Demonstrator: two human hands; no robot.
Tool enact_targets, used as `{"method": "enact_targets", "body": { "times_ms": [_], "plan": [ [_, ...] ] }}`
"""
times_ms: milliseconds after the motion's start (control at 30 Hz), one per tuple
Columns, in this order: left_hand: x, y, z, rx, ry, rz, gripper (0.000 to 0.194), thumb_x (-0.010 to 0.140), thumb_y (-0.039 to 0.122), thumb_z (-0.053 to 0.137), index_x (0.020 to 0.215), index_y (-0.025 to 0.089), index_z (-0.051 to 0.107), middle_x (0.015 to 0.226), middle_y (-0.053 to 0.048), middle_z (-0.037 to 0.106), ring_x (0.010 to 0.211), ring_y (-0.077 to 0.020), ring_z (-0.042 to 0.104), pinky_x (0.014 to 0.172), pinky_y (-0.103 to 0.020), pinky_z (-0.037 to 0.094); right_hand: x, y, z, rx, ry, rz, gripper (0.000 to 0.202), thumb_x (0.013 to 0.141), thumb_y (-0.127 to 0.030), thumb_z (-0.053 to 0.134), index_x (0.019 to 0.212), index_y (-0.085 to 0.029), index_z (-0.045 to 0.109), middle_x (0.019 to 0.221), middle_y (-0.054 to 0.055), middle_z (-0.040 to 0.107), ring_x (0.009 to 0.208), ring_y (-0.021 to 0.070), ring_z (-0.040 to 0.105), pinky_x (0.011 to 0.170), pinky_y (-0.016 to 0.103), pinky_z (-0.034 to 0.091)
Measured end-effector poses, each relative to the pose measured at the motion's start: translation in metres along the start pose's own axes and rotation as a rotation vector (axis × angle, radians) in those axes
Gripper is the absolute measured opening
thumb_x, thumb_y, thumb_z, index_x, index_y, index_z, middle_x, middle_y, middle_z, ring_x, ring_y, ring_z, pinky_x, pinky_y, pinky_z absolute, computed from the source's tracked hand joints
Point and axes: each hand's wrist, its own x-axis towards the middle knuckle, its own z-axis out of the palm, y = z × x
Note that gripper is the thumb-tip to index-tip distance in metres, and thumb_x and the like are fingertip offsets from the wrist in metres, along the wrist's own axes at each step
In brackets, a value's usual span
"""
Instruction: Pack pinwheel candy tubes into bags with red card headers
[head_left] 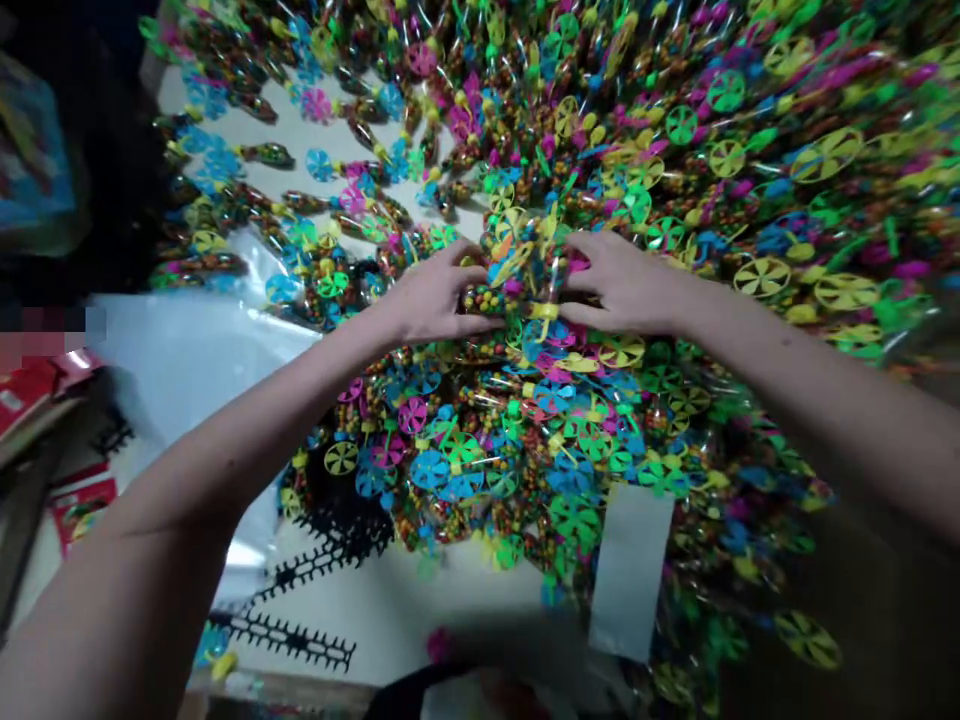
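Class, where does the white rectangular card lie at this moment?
In the head view, the white rectangular card lies low, right of centre, beside a green plastic pinwheel, below the right hand.

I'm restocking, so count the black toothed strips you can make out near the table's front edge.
2: the upper strip slants up toward the black heap; the lower strip lies below it, closer to the front edge. More may be hidden in the heap.

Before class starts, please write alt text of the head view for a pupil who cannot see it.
A person's left hand and right hand reach into a heap of small clear containers, filled with colourful balls and topped with bright pinwheels. Black toothed strips and a pale rectangular card lie in the foreground.
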Motion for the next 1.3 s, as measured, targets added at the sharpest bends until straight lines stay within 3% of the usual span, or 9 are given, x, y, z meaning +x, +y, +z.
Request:
{"method": "enact_targets", "body": {
  "times_ms": [67, 133, 333, 500, 667, 800, 933, 1100, 1300],
  "plan": [
    [-0.018, 0.009, -0.001, 0.107, 0.039, -0.029, 0.066, 0.074, 0.07, 0.05, 0.115, 0.019, 0.058, 0.13, -0.011, 0.046, 0.121, -0.033, 0.047, 0.104, -0.052, 0.036, -0.024, -0.019, -0.019, 0.009, -0.125, -0.179, 0.022, 0.083, -0.038, 0.058, 0.089, -0.021, 0.07, 0.139, 0.0, 0.048, 0.126, 0.0183, 0.045, 0.107, 0.043, 0.034],
    [-0.036, 0.017, -0.004, 0.155, 0.116, -0.048, 0.069, 0.074, 0.071, 0.049, 0.122, 0.022, 0.052, 0.133, -0.01, 0.043, 0.125, -0.0328, 0.044, 0.105, -0.053, 0.034, -0.048, -0.037, -0.038, 0.008, -0.113, -0.228, 0.021, 0.085, -0.035, 0.054, 0.093, -0.026, 0.071, 0.144, -0.002, 0.041, 0.131, 0.0206, 0.04, 0.108, 0.047, 0.032],
    [-0.108, 0.057, -0.014, 0.204, 0.273, -0.075, 0.057, 0.082, 0.062, 0.048, 0.126, 0.026, 0.047, 0.136, -0.009, 0.039, 0.126, -0.0283, 0.043, 0.107, -0.046, 0.036, -0.141, -0.101, -0.055, -0.024, 0.208, 0.084, 0.024, 0.086, -0.029, 0.049, 0.101, -0.026, 0.068, 0.132, 0.004, 0.051, 0.122, 0.0233, 0.049, 0.103, 0.049, 0.039],
    [-0.217, 0.102, 0.013, 0.179, 0.307, -0.205, 0.044, 0.084, 0.053, 0.048, 0.118, 0.027, 0.055, 0.128, -0.008, 0.049, 0.12, -0.0269, 0.049, 0.102, -0.045, 0.043, -0.258, -0.165, 0.002, 0.012, 0.402, 0.402, 0.032, 0.084, -0.034, 0.052, 0.112, -0.023, 0.062, 0.116, 0.009, 0.058, 0.113, 0.0254, 0.053, 0.098, 0.048, 0.042],
    [-0.319, 0.142, 0.097, 0.056, 0.265, -0.35, 0.04, 0.083, 0.051, 0.048, 0.11, 0.024, 0.062, 0.114, -0.011, 0.059, 0.11, -0.0278, 0.057, 0.096, -0.046, 0.048, -0.355, -0.23, 0.092, 0.003, 0.318, 0.779, 0.057, 0.078, -0.037, 0.056, 0.13, -0.016, 0.047, 0.128, 0.018, 0.046, 0.119, 0.0311, 0.045, 0.097, 0.047, 0.041],
    [-0.349, 0.188, 0.179, 0.017, 0.156, -0.361, 0.043, 0.082, 0.037, 0.053, 0.12, 0.019, 0.057, 0.13, -0.017, 0.051, 0.115, -0.0289, 0.056, 0.097, -0.044, 0.047, -0.375, -0.26, 0.124, -0.031, 0.302, 0.91, 0.061, 0.078, -0.037, 0.055, 0.135, -0.018, 0.041, 0.143, 0.019, 0.031, 0.129, 0.0358, 0.033, 0.101, 0.052, 0.033],
    [-0.355, 0.233, 0.229, 0.117, 0.14, -0.38, 0.045, 0.079, 0.024, 0.057, 0.123, 0.017, 0.055, 0.138, -0.02, 0.045, 0.125, -0.0338, 0.048, 0.101, -0.048, 0.042, -0.379, -0.275, 0.113, 0.025, 0.406, 0.936, 0.059, 0.076, -0.033, 0.054, 0.132, -0.015, 0.045, 0.14, 0.02, 0.033, 0.127, 0.0345, 0.034, 0.102, 0.05, 0.033],
    [-0.376, 0.251, 0.241, 0.103, 0.254, -0.456, 0.044, 0.081, 0.024, 0.054, 0.125, 0.016, 0.054, 0.139, -0.022, 0.042, 0.128, -0.0332, 0.044, 0.103, -0.049, 0.04, -0.39, -0.294, 0.093, 0.005, 0.588, 0.906, 0.055, 0.079, -0.036, 0.051, 0.129, -0.013, 0.049, 0.138, 0.02, 0.033, 0.128, 0.0337, 0.033, 0.104, 0.05, 0.029],
    [-0.42, 0.223, 0.228, 0.097, 0.48, -0.693, 0.039, 0.082, 0.027, 0.054, 0.119, 0.015, 0.058, 0.137, -0.021, 0.042, 0.129, -0.0319, 0.043, 0.106, -0.046, 0.038, -0.393, -0.294, 0.094, 0.048, 0.529, 0.898, 0.055, 0.077, -0.047, 0.054, 0.122, -0.016, 0.056, 0.142, 0.021, 0.029, 0.131, 0.0425, 0.024, 0.098, 0.064, 0.025]
  ]
}}
